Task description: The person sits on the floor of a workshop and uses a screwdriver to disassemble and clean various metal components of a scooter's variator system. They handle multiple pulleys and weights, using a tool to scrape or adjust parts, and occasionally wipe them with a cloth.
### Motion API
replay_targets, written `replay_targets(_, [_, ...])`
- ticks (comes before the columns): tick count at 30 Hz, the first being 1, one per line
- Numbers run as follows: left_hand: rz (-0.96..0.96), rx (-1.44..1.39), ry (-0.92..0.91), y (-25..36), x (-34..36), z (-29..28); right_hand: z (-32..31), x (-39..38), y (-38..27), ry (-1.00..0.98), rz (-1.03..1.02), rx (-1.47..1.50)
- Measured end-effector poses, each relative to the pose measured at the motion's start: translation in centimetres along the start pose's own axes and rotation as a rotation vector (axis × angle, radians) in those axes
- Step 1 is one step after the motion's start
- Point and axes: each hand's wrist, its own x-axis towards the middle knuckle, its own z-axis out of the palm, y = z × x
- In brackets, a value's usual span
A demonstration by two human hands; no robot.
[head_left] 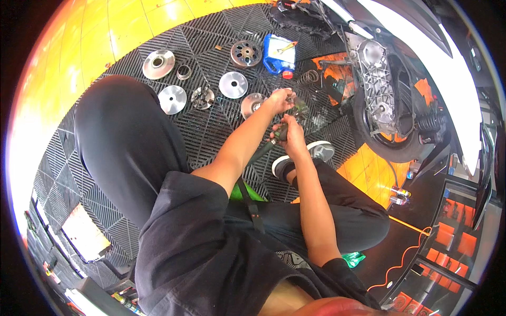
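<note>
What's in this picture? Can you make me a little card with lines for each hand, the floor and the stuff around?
Right hand: wrapped around the handle of a dark green tool
Left hand: up by the tool's head; its grip is hard to see
Floor: dark ribbed mat
On the mat: round metal parts, blue jug with a red cap, coil spring
Right side: black tire

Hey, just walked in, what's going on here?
A person sits on a dark ribbed mat, the right hand around a dark greenish tool-like thing and the left hand just beyond it; that hand's grip is hard to make out. Loose round metal parts lie near a blue jug. To the right, a white vehicle has its metal casing exposed.
</note>
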Motion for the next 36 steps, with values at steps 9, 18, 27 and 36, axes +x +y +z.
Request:
replay_targets(9, [-0.034, 0.025, 0.15, 0.4, -2.0, 1.5, -0.1, -0.1, 0.2, 0.012, 0.013, 0.038])
replay_targets(18, [-0.064, -0.134, 0.064, -0.3, -1.0, 1.6, -0.3, -0.1, 0.5, -0.03, 0.021, -0.014])
replay_targets(27, [-0.131, 0.045, -0.033, 0.9, -2.2, 1.7, -0.5, 0.0, 0.8, -0.027, 0.014, -0.011])
replay_targets(36, [-0.221, 0.06, -0.208, 1.5, -2.3, 1.1, -0.1, 0.1, 0.7, -0.016, -0.001, -0.009])
